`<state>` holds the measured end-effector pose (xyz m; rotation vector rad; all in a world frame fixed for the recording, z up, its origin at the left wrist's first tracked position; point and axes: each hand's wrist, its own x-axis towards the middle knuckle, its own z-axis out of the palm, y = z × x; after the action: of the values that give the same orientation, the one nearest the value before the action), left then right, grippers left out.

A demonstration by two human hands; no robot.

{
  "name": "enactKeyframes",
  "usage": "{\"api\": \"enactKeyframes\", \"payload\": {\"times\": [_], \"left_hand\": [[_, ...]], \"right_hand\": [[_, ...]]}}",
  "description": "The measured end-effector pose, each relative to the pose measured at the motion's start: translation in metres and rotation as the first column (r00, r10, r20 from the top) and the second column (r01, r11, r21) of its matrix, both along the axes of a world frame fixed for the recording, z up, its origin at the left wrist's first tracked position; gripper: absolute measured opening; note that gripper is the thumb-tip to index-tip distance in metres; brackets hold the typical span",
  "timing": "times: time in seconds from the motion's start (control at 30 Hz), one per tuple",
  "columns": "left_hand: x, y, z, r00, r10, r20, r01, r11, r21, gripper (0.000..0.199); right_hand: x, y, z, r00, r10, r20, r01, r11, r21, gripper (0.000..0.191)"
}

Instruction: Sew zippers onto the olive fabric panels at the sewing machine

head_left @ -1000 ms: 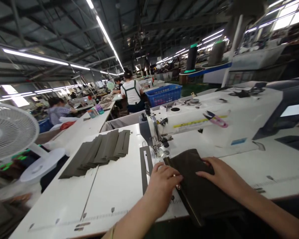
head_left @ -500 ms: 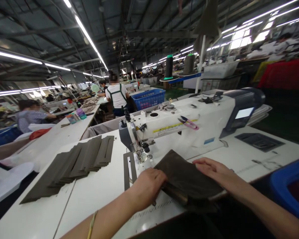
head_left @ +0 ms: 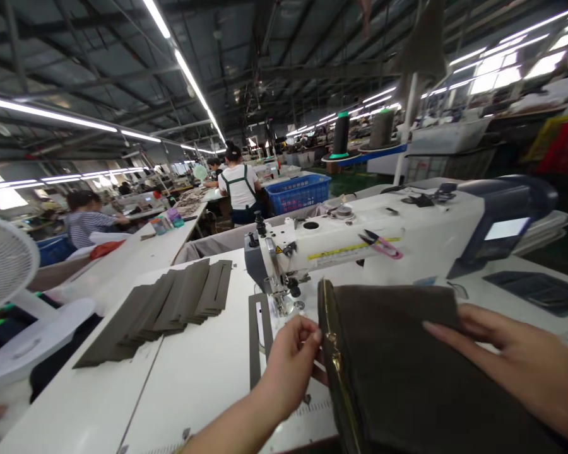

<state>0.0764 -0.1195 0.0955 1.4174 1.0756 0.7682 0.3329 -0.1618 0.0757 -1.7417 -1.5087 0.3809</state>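
Observation:
A dark olive-brown fabric piece (head_left: 402, 353) with a gold-toothed zipper (head_left: 334, 359) along its left edge is held up over the front of the sewing table. At the zipper edge, my left hand (head_left: 288, 366) is closed in a pinch. My right hand (head_left: 515, 359) grips the piece's upper right edge between thumb and fingers. Just behind stands a white sewing machine (head_left: 360, 252), its presser foot (head_left: 284, 302) apart from the fabric. Beside the foot lies a flat dark frame with a long slot (head_left: 254, 353).
Overlapping dark fabric panels (head_left: 156, 309) lie on the table to the left. Pink-handled thread snips (head_left: 381, 244) rest against the machine arm. Thread cones (head_left: 341, 135) stand behind. A white fan (head_left: 4, 271) is at far left. Two co-workers sit further back, near a blue crate (head_left: 298, 194).
The fabric piece has been lifted and turned, so its gold zipper now faces me on the left. My right hand has moved right along its edge. The view has shifted left.

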Motion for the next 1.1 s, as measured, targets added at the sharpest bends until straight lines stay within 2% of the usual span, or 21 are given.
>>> {"api": "enactKeyframes", "payload": {"times": [0.1,0.17,0.2,0.23,0.27,0.33,0.4,0.53,0.63,0.73,0.83,0.9,0.97,1.03,1.1], "left_hand": [[-0.016,0.009,-0.030,0.984,0.050,-0.171,-0.057,0.998,-0.036,0.032],[-0.030,0.012,-0.037,0.969,0.081,-0.234,-0.063,0.995,0.081,0.031],[-0.037,0.013,-0.036,0.950,0.069,-0.306,-0.007,0.979,0.202,0.037],[-0.044,0.014,-0.033,0.912,0.040,-0.408,0.106,0.939,0.328,0.048],[-0.049,0.015,-0.029,0.851,0.004,-0.526,0.256,0.870,0.421,0.061],[-0.055,0.017,-0.022,0.684,-0.059,-0.727,0.535,0.718,0.445,0.079],[-0.055,0.021,-0.019,0.581,-0.084,-0.810,0.638,0.665,0.389,0.089],[-0.047,0.028,-0.019,0.510,-0.034,-0.860,0.666,0.649,0.369,0.096],[-0.041,0.030,-0.018,0.484,-0.004,-0.875,0.664,0.653,0.364,0.103],[-0.038,0.029,-0.017,0.464,0.016,-0.886,0.648,0.675,0.352,0.109],[-0.037,0.029,-0.017,0.435,0.007,-0.901,0.654,0.685,0.321,0.112],[-0.036,0.030,-0.017,0.428,0.001,-0.904,0.666,0.676,0.315,0.113],[-0.035,0.030,-0.017,0.433,0.003,-0.901,0.672,0.666,0.325,0.113],[-0.035,0.031,-0.018,0.439,0.007,-0.899,0.668,0.666,0.332,0.112],[-0.036,0.031,-0.019,0.446,0.001,-0.895,0.662,0.673,0.330,0.112]], "right_hand": [[-0.018,0.030,-0.023,0.985,0.171,0.017,-0.169,0.983,-0.073,0.031],[-0.031,0.044,-0.038,0.971,0.233,0.060,-0.228,0.971,-0.076,0.030],[-0.036,0.049,-0.043,0.968,0.240,0.078,-0.234,0.969,-0.072,0.031],[-0.041,0.052,-0.047,0.967,0.237,0.092,-0.231,0.970,-0.072,0.030],[-0.044,0.053,-0.048,0.969,0.227,0.101,-0.221,0.973,-0.074,0.030],[-0.048,0.054,-0.046,0.972,0.204,0.117,-0.197,0.978,-0.073,0.029],[-0.052,0.055,-0.039,0.973,0.166,0.160,-0.159,0.986,-0.053,0.030],[-0.059,0.062,-0.032,0.936,0.107,0.334,-0.109,0.994,-0.013,0.031],[-0.058,0.067,-0.044,0.814,0.067,0.577,-0.026,0.996,-0.080,0.029],[-0.052,0.064,-0.057,0.727,0.073,0.683,0.026,0.991,-0.134,0.029],[-0.052,0.060,-0.050,0.653,0.060,0.755,-0.009,0.997,-0.071,0.033],[-0.061,0.060,-0.038,0.603,-0.004,0.798,-0.090,0.993,0.073,0.037],[-0.077,0.061,-0.031,0.610,0.019,0.792,-0.261,0.949,0.178,0.039],[-0.095,0.062,-0.035,0.629,0.167,0.759,-0.446,0.878,0.176,0.040],[-0.109,0.062,-0.049,0.634,0.311,0.708,-0.538,0.835,0.116,0.042]]}}
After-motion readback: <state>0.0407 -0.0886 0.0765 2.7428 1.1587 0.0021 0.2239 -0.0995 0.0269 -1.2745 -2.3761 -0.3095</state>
